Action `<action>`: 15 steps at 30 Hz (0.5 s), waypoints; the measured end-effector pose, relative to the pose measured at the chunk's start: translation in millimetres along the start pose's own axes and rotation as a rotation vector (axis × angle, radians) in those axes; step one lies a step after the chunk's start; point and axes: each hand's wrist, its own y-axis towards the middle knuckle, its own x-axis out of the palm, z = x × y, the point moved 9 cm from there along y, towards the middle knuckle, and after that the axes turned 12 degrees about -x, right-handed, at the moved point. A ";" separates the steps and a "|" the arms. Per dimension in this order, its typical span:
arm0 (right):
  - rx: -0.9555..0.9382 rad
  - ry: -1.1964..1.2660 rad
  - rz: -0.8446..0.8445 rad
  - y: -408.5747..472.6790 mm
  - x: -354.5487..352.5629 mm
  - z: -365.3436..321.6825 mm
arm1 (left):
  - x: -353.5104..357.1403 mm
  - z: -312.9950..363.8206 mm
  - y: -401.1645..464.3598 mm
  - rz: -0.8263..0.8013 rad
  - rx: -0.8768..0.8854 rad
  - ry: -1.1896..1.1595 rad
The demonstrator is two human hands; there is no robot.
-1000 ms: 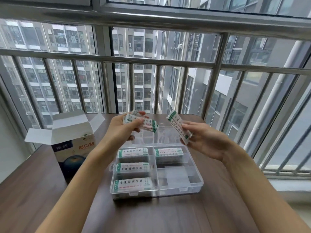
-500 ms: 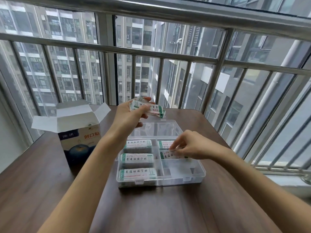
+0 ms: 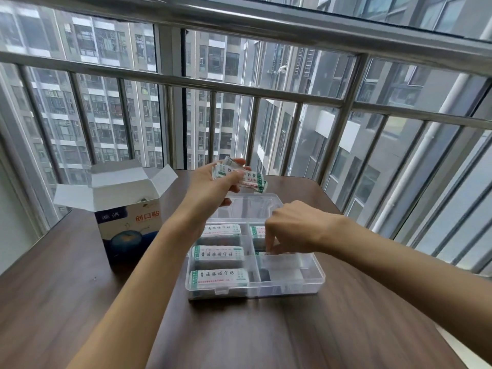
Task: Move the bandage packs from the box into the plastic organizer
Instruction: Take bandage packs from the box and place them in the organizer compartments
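Bandage packs (image 3: 241, 177), a small bundle, are sitting pinched in your left hand (image 3: 213, 187), raised at 12 o'clock above the plastic organizer (image 3: 316, 282). Your right hand (image 3: 295, 226) is reaching down into its middle right compartment, fingertips on a pack (image 3: 259, 253); how firmly it is gripping cannot be told. Three packs are lying in the left column. The opened box (image 3: 125, 222) is standing at 9 o'clock on the wooden table (image 3: 53, 302).

Soft daylight from window (image 3: 239, 102), wide-angle edge bending, sharp focus
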 end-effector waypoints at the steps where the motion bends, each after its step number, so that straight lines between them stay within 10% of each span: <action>1: -0.015 -0.006 -0.004 0.9 -0.4 -1.2 | 0.7 -0.6 0.2 -0.003 -0.002 0.006; 9: 0.115 0.291 0.168 -11.1 6.5 25.1 | 1.3 -1.0 0.7 -0.048 -0.017 -0.015; 15: 0.503 1.440 0.790 -53.9 -4.3 71.7 | 16.7 1.5 -6.8 -0.218 0.034 -0.014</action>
